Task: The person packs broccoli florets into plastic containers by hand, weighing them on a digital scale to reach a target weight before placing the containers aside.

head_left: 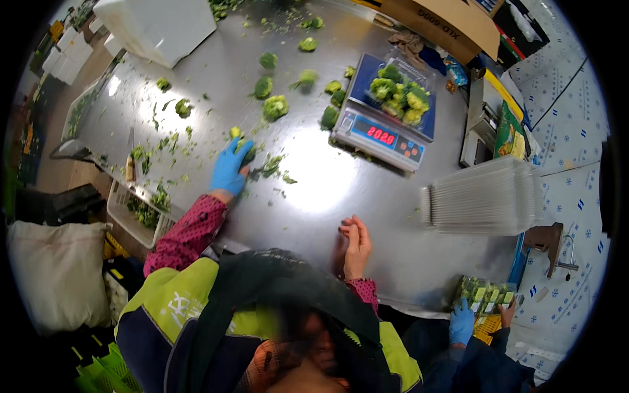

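My left hand (228,169), in a blue glove, reaches over the metal table with its fingers closed round a green broccoli floret (246,152). A smaller yellowish floret (234,132) lies just beyond its fingertips. My right hand (356,247) is bare and rests above the table near its front edge, fingers loosely bent and nothing in them. Loose florets (275,108) are scattered ahead of my hands. On the digital scale (380,134) at the right sits a clear tray of broccoli florets (398,97), with several loose florets along the scale's left side.
A stack of clear plastic trays (483,200) lies at the right. A white box (157,26) stands far left, a knife (130,164) near the left edge, above a white crate (134,213) of trimmings. A co-worker's gloved hand (462,322) touches packed broccoli (485,295) at lower right.
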A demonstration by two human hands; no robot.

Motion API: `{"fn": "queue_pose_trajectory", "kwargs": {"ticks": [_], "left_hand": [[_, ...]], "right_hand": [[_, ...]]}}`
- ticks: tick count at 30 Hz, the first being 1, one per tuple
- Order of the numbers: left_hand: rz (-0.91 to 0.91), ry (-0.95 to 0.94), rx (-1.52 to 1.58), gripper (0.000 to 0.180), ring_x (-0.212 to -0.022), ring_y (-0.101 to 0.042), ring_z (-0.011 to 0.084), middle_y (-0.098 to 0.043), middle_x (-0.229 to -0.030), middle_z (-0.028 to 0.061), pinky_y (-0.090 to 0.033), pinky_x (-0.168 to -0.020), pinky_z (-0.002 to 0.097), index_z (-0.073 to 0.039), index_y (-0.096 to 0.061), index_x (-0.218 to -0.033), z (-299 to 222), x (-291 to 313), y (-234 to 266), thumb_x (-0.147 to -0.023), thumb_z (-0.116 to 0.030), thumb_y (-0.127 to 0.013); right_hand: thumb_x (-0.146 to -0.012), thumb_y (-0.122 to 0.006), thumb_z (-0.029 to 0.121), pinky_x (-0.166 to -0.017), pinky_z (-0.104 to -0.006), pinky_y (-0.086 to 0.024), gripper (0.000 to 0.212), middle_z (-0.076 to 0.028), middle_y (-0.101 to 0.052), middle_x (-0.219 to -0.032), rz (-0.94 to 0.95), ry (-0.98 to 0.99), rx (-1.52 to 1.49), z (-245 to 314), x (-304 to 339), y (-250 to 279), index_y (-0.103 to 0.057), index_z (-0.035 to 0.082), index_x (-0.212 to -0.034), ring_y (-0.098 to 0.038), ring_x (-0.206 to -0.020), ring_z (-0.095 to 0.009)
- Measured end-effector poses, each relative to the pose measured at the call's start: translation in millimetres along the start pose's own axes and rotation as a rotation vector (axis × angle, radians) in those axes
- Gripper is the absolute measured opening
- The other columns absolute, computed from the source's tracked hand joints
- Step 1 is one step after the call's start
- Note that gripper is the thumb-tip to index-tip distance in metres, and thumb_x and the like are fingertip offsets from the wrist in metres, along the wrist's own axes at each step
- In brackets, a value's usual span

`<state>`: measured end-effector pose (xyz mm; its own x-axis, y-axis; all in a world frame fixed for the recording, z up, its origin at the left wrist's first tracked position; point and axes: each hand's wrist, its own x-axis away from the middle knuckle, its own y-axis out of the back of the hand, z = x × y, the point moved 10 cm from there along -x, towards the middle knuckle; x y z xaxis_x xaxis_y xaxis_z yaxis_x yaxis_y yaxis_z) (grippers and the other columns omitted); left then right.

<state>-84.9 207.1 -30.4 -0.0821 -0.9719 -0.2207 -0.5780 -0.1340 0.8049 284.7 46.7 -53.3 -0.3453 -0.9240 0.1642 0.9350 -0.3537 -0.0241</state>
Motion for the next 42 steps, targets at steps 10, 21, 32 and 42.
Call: {"fn": "queue_pose_trajectory", "kwargs": {"ticks": [10,21,32,42], "left_hand": [[0.098,0.176,1.042,0.048,-0.109,-0.06,0.0149,-0.063,-0.123,0.0059,-0.049,-0.096,0.0291,-0.006,-0.055,-0.138,-42.9,28.4,-37.9,-0.092,-0.006,-0.068],[0.52,0.444,1.198,0.044,-0.098,-0.062,0.0114,-0.066,-0.115,0.0032,-0.053,-0.082,0.0251,-0.011,-0.056,-0.139,-65.5,62.2,-38.6,-0.097,-0.021,-0.066],[-0.037,-0.242,0.312,0.058,-0.122,-0.053,0.0331,-0.047,-0.143,0.0208,-0.043,-0.104,0.0405,-0.02,-0.055,-0.141,-82.6,-72.1,5.4,-0.086,-0.02,-0.073],[0.559,0.388,1.349,0.062,-0.09,-0.066,0.0209,-0.056,-0.136,0.0148,-0.057,-0.075,0.0306,-0.007,-0.041,-0.15,-206.2,-221.0,-145.3,-0.094,-0.016,-0.065]], "right_hand": [[-0.092,-0.065,0.011,-0.094,-0.0371,-0.05,0.043,-0.017,-0.06,-0.125,0.238,0.327,0.495,56.8,9.4,-103.8,-0.056,0.002,-0.133,-0.062,-0.109,-0.028],[-0.078,-0.08,0.008,-0.1,-0.0418,-0.047,0.062,-0.019,-0.059,-0.129,0.381,0.53,0.477,89.8,4.9,-192.9,-0.055,0.003,-0.135,-0.057,-0.119,-0.035],[-0.093,-0.066,0.017,-0.106,-0.0435,-0.041,0.052,-0.02,-0.048,-0.144,-0.269,0.693,0.583,213.7,-146.5,-42.5,-0.05,0.002,-0.14,-0.048,-0.13,-0.036],[-0.083,-0.067,0.009,-0.105,-0.0411,-0.042,0.06,-0.021,-0.056,-0.13,-0.082,0.702,0.71,211.7,-270.1,-24.8,-0.05,0.008,-0.14,-0.053,-0.122,-0.037]]}}
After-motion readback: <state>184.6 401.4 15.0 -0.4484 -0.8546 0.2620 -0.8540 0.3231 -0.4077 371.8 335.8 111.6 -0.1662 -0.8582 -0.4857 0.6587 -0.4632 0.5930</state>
